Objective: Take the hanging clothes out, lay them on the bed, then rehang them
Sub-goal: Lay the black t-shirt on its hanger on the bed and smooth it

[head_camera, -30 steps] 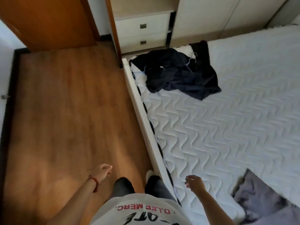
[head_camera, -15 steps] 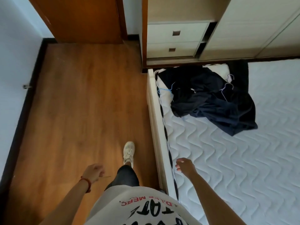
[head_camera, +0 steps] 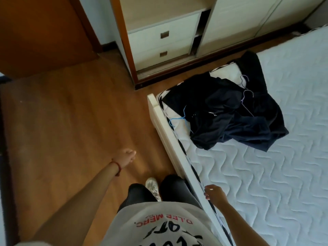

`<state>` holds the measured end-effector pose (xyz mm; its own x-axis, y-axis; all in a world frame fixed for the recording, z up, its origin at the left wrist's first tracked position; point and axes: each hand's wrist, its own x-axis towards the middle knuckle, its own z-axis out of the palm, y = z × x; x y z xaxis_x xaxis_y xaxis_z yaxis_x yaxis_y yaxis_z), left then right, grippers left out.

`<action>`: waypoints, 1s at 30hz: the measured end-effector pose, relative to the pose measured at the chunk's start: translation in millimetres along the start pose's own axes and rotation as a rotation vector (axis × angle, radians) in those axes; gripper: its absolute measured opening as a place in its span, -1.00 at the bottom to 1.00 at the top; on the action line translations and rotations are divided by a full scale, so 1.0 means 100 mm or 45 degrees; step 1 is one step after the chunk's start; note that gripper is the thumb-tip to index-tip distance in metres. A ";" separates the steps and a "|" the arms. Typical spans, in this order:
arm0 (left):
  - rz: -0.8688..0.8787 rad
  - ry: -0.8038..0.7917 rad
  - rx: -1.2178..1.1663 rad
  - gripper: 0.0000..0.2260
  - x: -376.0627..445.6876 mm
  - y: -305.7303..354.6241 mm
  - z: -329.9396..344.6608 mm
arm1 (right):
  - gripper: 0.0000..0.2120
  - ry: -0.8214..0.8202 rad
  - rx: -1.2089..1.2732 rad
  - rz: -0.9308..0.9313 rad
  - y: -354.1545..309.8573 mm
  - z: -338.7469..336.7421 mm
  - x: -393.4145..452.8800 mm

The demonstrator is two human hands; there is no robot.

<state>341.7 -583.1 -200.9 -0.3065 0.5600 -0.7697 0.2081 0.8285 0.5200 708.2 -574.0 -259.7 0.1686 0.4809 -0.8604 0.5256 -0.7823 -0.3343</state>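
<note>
Person: stands on the wooden floor (head_camera: 71, 121) alongside the bed (head_camera: 266, 174), in a pale printed T-shirt (head_camera: 159, 226) and dark trousers, one white shoe (head_camera: 152, 188) showing between the legs.

Left hand (head_camera: 126, 156): stretched out over the floor, well away from the bed, fingers loosely curled and holding nothing; a red band (head_camera: 117, 166) sits at the wrist.

Right hand (head_camera: 213, 192): low at the near edge of the mattress, just above the white bed frame (head_camera: 170, 139); fingers slack and bent, nothing in them. Whether the fingertips touch the mattress edge I cannot tell.

Clothes (head_camera: 230, 112): a heap of dark navy and black garments lies crumpled on the far corner of the bed, the corner nearest the wardrobe, well apart from both hands.

Hangers: a blue hanger (head_camera: 179, 118) pokes out of the heap's left side onto the mattress; pale purple hangers (head_camera: 246, 96) rest on top toward the right. How many hangers there are in all is hard to make out.

Bed surface: white quilted mattress with a wavy stitch, bare apart from the heap.

Wardrobe (head_camera: 239, 23): stands past the foot of the bed, sliding door pushed aside to show two white drawers (head_camera: 163, 43) with square pulls.

Door (head_camera: 40, 32): brown wood, in the far left corner.
</note>
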 end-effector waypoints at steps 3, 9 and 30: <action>0.083 0.001 0.049 -0.83 0.37 0.43 -0.12 | -0.91 0.041 0.047 -0.013 -0.24 0.07 0.05; 0.136 -0.055 0.235 -0.86 0.88 0.99 -0.23 | -0.78 0.148 0.163 0.013 -0.83 0.14 0.51; 1.555 -0.361 1.535 -0.69 3.31 2.82 0.83 | -0.60 0.838 -0.242 0.008 -1.96 0.80 1.58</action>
<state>376.1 -164.1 -339.6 0.6733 0.6839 -0.2811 0.7346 -0.5754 0.3596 564.8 -376.0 -361.0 0.6122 0.6641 -0.4292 0.6502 -0.7317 -0.2047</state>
